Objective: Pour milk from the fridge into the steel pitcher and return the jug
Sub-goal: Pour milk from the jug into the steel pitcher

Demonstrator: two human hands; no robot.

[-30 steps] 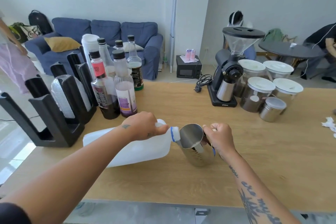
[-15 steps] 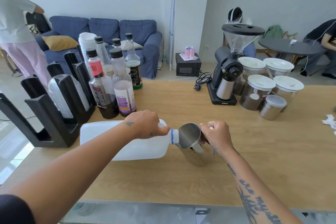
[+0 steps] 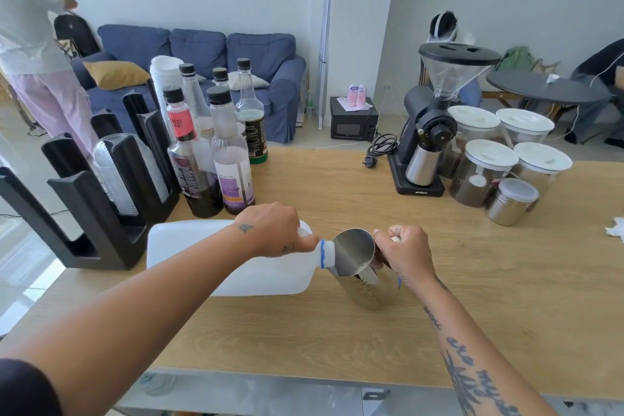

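Observation:
A white plastic milk jug (image 3: 202, 260) lies tipped almost on its side above the wooden counter (image 3: 472, 297). Its blue-ringed open neck sits at the rim of the steel pitcher (image 3: 364, 273). My left hand (image 3: 273, 233) grips the jug near its handle and neck. The pitcher is tilted toward the jug, and my right hand (image 3: 405, 253) is curled round its handle on the right side. The pitcher's bottom and any milk in it are hidden from view.
Syrup bottles (image 3: 216, 159) and a black cup-and-lid rack (image 3: 101, 199) stand at left. A coffee grinder (image 3: 435, 132), white-lidded jars (image 3: 486, 172) and a steel canister (image 3: 510, 201) stand at right. A person stands far left by the blue sofa (image 3: 202, 54).
The jug's back end has risen, so the jug lies flatter, its neck still at the pitcher's rim. The person at far left has moved further into view.

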